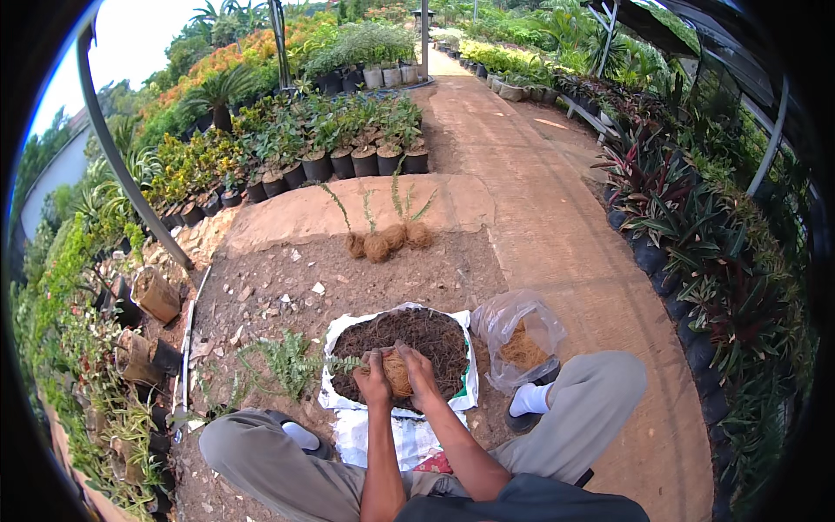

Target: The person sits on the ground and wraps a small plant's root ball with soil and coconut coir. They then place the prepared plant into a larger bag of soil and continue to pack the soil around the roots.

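Observation:
Between my two palms sits a ball of brown coconut fibre [397,373]. My left hand [373,380] presses its left side and my right hand [419,377] its right side. A green fern frond [342,364] sticks out to the left of my left hand; whether it is rooted in the ball is hidden. Both hands are over a white sack [329,385] with its rim rolled down, filled with dark, fibrous soil [436,336]. To the right of the sack, a clear plastic bag [494,321] holds loose golden coconut fibre [522,347].
Several fibre balls [377,248] with small fern fronds stand on the ground ahead. Loose ferns [287,362] lie left of the sack. Black potted plants [318,166] line the far left, and red-green leafy plants [711,261] border the concrete path [554,228] on the right.

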Available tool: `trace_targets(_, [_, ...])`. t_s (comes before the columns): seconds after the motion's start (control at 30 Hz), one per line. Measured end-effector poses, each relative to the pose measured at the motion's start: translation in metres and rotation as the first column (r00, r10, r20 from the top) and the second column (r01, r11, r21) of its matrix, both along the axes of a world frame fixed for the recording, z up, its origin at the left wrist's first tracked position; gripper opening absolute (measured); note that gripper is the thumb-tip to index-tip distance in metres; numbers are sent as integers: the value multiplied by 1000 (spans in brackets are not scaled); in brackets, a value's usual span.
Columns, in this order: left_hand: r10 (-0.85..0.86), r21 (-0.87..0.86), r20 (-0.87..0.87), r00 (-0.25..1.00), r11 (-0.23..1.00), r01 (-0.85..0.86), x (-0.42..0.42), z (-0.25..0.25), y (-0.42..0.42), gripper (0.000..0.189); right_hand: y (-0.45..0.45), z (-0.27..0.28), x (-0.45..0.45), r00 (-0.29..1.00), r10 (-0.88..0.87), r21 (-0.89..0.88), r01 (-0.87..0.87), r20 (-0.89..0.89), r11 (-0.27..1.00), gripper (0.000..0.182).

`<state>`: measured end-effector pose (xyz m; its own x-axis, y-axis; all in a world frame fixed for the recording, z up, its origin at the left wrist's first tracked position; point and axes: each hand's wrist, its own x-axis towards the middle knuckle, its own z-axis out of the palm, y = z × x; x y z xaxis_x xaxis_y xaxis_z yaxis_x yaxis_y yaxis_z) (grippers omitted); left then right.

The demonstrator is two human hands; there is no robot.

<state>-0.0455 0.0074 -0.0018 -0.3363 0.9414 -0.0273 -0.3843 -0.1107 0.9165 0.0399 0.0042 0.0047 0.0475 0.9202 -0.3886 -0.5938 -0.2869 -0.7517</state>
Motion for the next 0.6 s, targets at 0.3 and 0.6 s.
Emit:
trace_targets(0.3, [148,-242,116,982,963,-117,16,12,-1,29,-10,-14,-16,804,-369,422,164,467,892,27])
trace_targets(0.6, [112,-91,16,994,990,-110,0,-10,4,28,2,-6,-5,999,-36,66,34,27,997,37])
